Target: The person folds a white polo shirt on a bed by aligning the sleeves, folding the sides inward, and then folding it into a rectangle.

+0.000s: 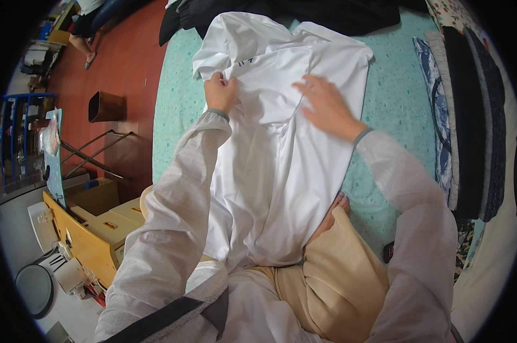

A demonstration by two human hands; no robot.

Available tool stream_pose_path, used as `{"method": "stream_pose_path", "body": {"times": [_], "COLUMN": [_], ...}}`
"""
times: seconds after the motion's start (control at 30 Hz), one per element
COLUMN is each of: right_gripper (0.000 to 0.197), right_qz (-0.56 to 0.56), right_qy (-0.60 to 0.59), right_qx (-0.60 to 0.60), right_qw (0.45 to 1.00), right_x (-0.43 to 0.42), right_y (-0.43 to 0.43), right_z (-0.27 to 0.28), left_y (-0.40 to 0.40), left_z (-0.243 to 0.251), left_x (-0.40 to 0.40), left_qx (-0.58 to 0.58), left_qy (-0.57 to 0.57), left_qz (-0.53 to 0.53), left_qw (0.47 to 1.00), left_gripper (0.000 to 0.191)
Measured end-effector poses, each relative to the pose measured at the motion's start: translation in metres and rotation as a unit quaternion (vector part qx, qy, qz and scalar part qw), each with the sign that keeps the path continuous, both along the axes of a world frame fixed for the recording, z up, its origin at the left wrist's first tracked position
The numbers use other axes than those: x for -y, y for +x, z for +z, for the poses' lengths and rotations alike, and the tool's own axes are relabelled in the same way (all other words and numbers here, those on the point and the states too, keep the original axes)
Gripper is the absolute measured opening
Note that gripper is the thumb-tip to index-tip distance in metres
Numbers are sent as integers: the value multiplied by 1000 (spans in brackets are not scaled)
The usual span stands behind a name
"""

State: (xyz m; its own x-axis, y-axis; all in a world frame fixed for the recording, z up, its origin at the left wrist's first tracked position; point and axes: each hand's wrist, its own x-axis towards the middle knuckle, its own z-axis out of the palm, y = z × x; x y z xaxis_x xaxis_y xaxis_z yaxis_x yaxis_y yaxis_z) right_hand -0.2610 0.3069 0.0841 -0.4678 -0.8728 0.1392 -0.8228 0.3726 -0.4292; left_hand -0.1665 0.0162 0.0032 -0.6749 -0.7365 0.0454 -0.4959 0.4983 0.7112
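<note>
A white cloth garment is spread on the light green patterned bed sheet, its near end reaching my lap. It has wrinkles down the middle and small dark marks near its upper left. My left hand pinches the garment's left side, just below those marks. To the right, my right hand is over the garment with its fingers spread and slightly blurred; whether the fingertips touch the cloth cannot be told.
Dark clothes lie along the bed's far edge. Folded garments stand in a row at the right. On the left are a yellow cabinet, a brown bin on the red floor and another person's legs. My bare foot rests beside the white cloth.
</note>
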Motion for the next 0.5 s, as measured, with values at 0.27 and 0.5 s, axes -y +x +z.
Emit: {"method": "stream_pose_path", "body": {"times": [0.27, 0.5], "right_gripper": [72, 68], "right_qz": [72, -5], "right_qy": [84, 26], "right_qx": [-4, 42], "right_qw": [994, 999], "right_x": [-20, -20], "right_y": [86, 126], "right_z": [-17, -9], "left_y": [-4, -14], "left_z": [65, 95], "left_x": [-51, -72], "left_qx": [-117, -91], "left_qy": [-84, -193], "left_qz": [-31, -37], "left_qw": [989, 976], "left_gripper": [18, 15]}}
